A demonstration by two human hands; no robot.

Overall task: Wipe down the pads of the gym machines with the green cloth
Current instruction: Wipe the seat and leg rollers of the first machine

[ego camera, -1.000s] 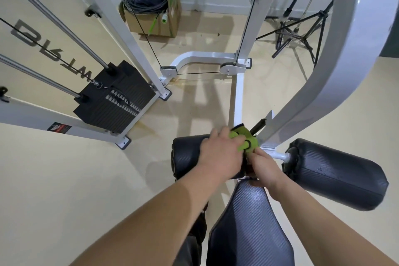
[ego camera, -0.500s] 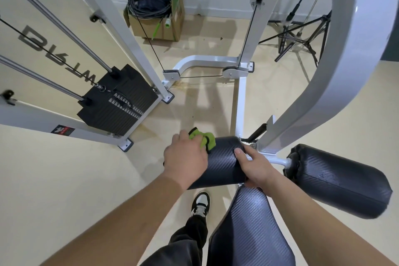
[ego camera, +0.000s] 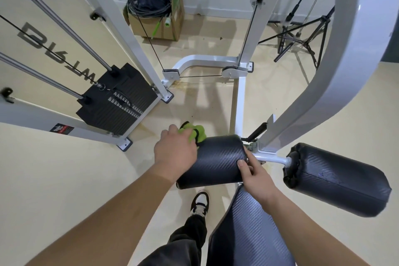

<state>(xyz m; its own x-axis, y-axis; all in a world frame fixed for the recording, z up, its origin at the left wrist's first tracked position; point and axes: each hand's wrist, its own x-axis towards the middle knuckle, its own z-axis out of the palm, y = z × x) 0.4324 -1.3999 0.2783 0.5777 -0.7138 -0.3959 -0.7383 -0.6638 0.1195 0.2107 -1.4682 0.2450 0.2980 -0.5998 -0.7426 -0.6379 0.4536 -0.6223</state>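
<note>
My left hand (ego camera: 174, 152) presses a bunched green cloth (ego camera: 195, 133) against the outer left end of the black left roller pad (ego camera: 218, 162). My right hand (ego camera: 255, 176) grips the inner right end of that same pad, thumb on top, beside the white axle. The black right roller pad (ego camera: 339, 181) hangs free on the other side of the axle. The black seat pad (ego camera: 248, 229) lies just below my right wrist.
A curved white frame arm (ego camera: 336, 67) rises at the right. The black weight stack (ego camera: 117, 101) with chrome guide rods stands left. A cardboard box of cables (ego camera: 156, 13) and a black tripod (ego camera: 302, 36) sit near the far wall. My shoe (ego camera: 199, 203) is on the floor below the pad.
My left hand slid the green cloth leftward along the left roller pad, from its inner end to its outer end. My right hand stayed at the inner end, now gripping the pad.
</note>
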